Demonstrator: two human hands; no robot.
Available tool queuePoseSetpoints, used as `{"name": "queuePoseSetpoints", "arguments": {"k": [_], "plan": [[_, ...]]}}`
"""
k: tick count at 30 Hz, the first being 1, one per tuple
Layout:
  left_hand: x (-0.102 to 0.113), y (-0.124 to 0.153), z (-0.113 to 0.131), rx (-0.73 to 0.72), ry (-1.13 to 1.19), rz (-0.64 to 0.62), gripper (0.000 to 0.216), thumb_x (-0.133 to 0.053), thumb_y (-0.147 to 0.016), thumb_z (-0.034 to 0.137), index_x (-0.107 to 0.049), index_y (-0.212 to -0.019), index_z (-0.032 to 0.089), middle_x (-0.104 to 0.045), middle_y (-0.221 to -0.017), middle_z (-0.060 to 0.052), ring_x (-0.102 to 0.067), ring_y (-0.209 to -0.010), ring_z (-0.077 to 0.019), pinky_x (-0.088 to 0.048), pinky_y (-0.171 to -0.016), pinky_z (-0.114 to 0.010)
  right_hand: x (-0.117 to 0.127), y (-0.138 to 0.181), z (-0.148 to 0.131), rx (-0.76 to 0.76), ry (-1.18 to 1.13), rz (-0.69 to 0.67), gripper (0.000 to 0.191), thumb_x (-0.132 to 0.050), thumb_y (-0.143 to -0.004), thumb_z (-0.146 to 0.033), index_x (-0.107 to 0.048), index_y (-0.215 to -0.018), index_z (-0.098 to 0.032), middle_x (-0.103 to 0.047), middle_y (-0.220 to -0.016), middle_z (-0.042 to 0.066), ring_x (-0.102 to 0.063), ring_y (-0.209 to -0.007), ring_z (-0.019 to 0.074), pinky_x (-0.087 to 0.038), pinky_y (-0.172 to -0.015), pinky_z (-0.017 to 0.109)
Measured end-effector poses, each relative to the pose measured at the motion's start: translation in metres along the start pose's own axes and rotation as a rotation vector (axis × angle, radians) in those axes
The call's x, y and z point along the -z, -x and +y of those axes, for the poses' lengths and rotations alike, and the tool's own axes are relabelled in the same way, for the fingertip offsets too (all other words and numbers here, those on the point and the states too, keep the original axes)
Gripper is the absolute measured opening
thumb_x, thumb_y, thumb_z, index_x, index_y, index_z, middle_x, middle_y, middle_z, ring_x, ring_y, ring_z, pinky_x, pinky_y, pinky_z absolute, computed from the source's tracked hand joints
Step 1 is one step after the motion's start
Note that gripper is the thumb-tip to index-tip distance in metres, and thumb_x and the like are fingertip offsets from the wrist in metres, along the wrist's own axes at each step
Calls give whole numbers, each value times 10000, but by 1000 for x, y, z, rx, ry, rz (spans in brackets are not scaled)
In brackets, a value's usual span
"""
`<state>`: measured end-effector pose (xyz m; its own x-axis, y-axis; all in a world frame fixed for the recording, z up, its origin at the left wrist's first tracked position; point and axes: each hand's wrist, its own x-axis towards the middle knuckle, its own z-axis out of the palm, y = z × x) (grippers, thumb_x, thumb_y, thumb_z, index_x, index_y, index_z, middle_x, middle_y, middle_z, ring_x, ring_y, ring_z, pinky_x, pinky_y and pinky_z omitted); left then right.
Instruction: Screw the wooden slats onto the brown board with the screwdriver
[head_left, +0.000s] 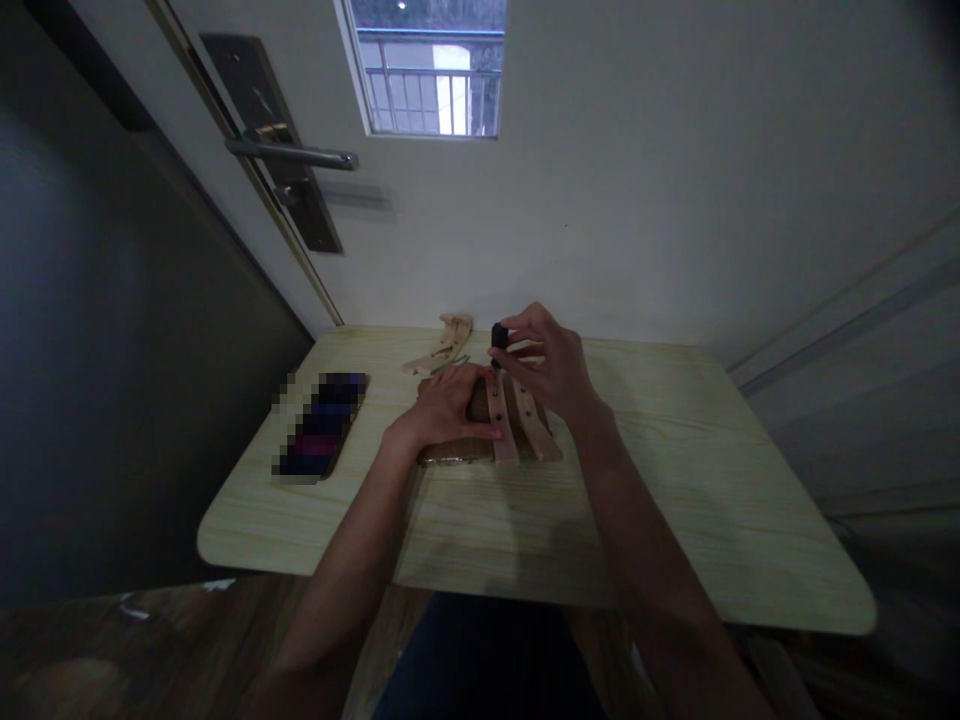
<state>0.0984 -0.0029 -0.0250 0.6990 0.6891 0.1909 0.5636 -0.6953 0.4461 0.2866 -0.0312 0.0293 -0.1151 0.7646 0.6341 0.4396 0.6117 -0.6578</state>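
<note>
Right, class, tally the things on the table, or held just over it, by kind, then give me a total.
Pale wooden slats: 2
Brown board beneath them: 1
Loose wooden piece at the back: 1
Black-handled screwdriver: 1
Dark flat object, blurred: 1
Total: 6

so all you really get of the person is two arms and a bit of lap. The left forearm (352, 560) and right forearm (637, 540) are both bare for as much as the frame shows, from the bottom edge to the wrists, and they look fairly slim. The left hand (450, 405) and right hand (547, 370) are bare too, but the light is too dim to say anything about nails. Between the arms, low down, there's some plain dark blue cloth (487, 660), probably trousers or shorts, can't tell which
</note>
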Motion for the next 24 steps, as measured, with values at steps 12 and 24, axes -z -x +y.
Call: {"name": "queuePoseSetpoints", "arguments": {"k": [12, 24], "plan": [[0, 0, 0, 0, -7, 10, 754, -690, -666, 701, -456, -1214, 239, -551, -1212, -99, -521, -1135, -347, -414, -958, -521, -1, 2, 1, 8, 6, 14, 268, -655, -830, -403, -536, -988, -221, -664, -979, 22, -685, -770, 131, -593, -553, 218], [-2, 0, -1, -19, -2, 36, 794, -669, -673, 724, -460, -1252, 222, -555, -1239, -123, -498, -1193, -364, -387, -1003, -537, -2, 2, 5, 172, 105, 15, 221, -650, -856, -313, -579, -1056, -254, -628, -992, -12, -634, -709, 75, -577, -574, 184]]}}
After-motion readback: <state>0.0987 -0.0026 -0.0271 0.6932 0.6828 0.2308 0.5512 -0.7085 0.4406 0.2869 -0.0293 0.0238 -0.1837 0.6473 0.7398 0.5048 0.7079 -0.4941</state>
